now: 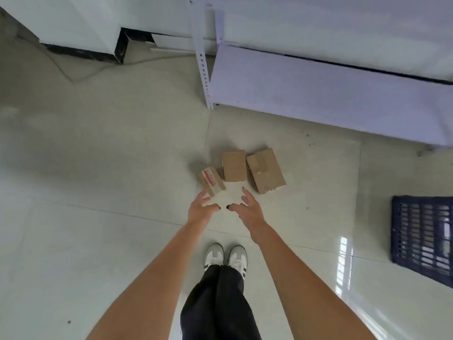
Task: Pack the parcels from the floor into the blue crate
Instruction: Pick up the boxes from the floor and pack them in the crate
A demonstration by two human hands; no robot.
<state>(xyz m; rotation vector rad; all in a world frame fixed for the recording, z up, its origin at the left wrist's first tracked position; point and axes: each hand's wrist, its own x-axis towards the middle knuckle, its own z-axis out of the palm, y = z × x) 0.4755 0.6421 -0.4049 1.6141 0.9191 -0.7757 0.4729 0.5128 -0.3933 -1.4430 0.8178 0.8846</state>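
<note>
Three cardboard parcels lie together on the pale tiled floor ahead of my feet: a small one with a red-and-white label (212, 180) on the left, a plain middle one (234, 165), and a larger one (266, 170) on the right. My left hand (202, 209) reaches down with spread fingers, its fingertips just short of the labelled parcel. Beside it, my right hand (247, 208) is stretched out with relaxed fingers below the middle parcel, and it holds nothing. The blue crate (422, 238) stands on the floor at the far right, partly cut off by the frame edge.
A white metal shelving unit (318, 94) with a perforated upright (204, 69) stands behind the parcels. A white wall with a dark skirting gap (130, 45) is at the back left. My shoes (226, 256) are directly below my hands. Open tiled floor spreads to the left.
</note>
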